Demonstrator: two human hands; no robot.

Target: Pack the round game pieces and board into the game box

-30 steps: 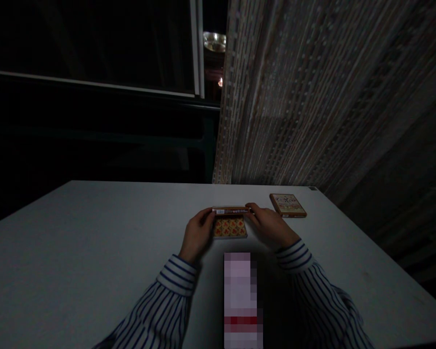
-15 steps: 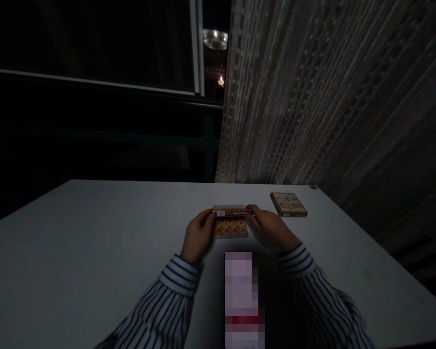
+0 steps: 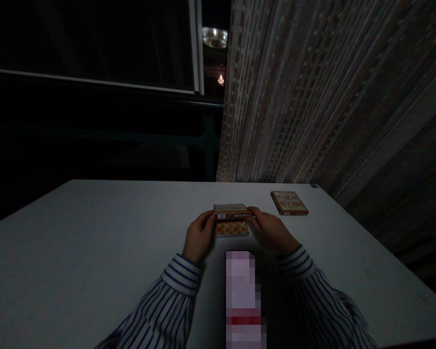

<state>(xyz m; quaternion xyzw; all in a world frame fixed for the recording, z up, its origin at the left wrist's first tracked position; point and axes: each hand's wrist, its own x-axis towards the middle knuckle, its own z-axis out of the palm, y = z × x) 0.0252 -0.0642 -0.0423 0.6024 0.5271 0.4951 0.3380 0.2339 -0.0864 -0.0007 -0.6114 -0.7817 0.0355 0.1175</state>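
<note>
A flat box lid (image 3: 231,208) with brown printed edges and a white barcode label is held between both hands, tilted over a tray of pieces. My left hand (image 3: 199,236) grips the lid's left end, with the thumb on the near side. At the right end, my right hand (image 3: 271,228) pinches the corner with thumb and fingers. Below the lid, the tray's near part shows several round, pale pieces (image 3: 231,228) with red markings, which look like Chinese chess pieces. The lid hides the tray's far part.
A second flat box (image 3: 289,203) with dark brush-style writing lies to the right on the white table (image 3: 112,242). A striped string curtain (image 3: 269,97) hangs behind the table's far edge. A pixelated pale patch (image 3: 241,291) covers the near middle. The room is dim.
The lid has tipped so that more of its top face shows, and its near edge sits slightly lower over the pieces. Both hands have kept their hold.
</note>
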